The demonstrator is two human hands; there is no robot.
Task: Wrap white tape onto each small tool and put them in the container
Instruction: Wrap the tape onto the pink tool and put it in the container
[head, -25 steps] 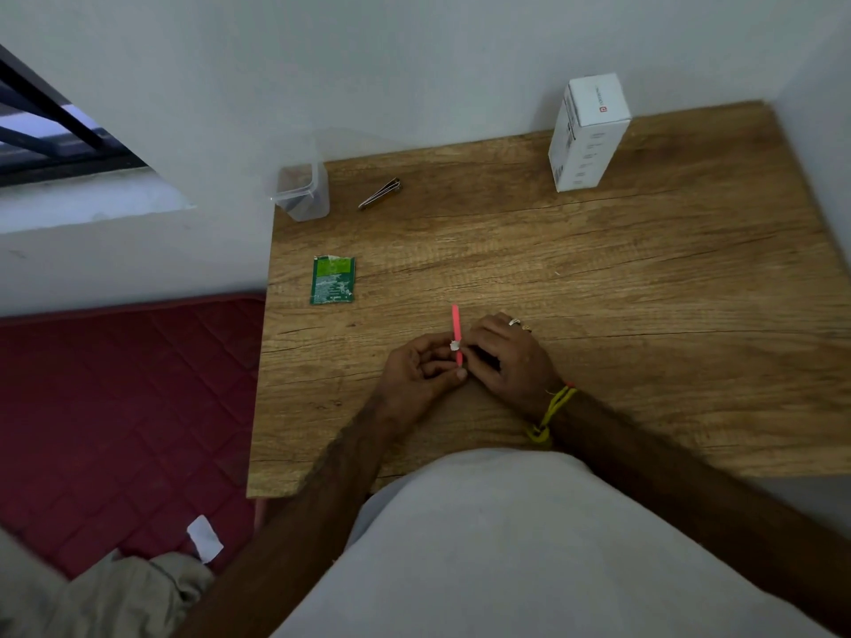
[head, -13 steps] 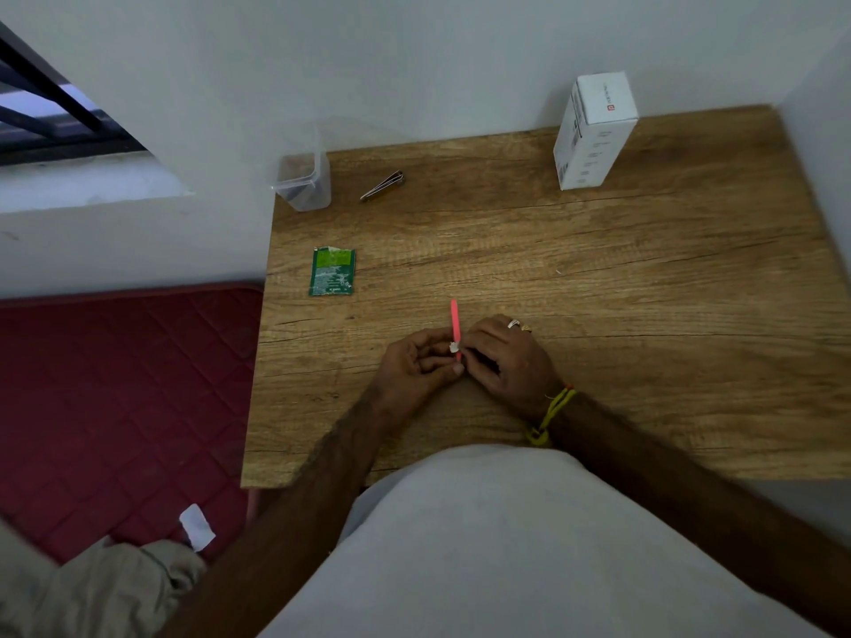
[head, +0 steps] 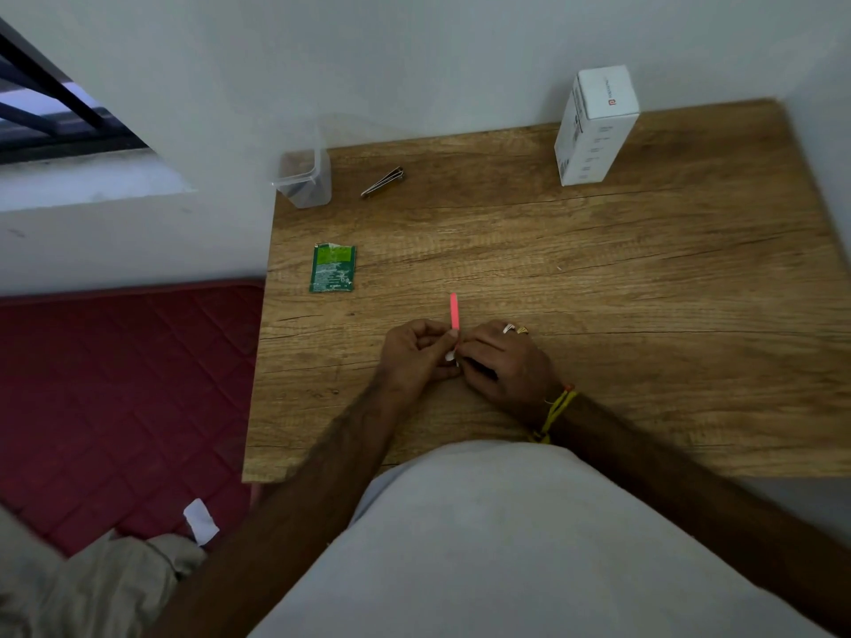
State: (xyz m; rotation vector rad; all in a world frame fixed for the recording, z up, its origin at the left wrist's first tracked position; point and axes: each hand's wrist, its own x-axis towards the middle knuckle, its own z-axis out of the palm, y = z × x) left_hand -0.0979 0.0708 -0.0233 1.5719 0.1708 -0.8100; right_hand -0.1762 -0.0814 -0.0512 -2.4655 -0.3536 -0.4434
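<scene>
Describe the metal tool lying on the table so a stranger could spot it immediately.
Start at the wooden table and go to its far left corner, where a clear plastic container stands. Just right of it lies the nail clipper, flat on the wood. It is the only shiny metal item there.

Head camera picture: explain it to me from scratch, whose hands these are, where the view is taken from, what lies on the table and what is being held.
There is no machine here. A person wears a camera on the head, so you look down past their pale shirt at their own two hands.

Both hands meet over a wooden table. The left hand and the right hand together pinch a thin pink tool, which sticks up away from the person. A bit of white tape shows at its lower end, between the fingers.

On the table lie a green sachet, a metal nail clipper, a clear plastic container at the far left corner, and an upright white box at the back.
</scene>
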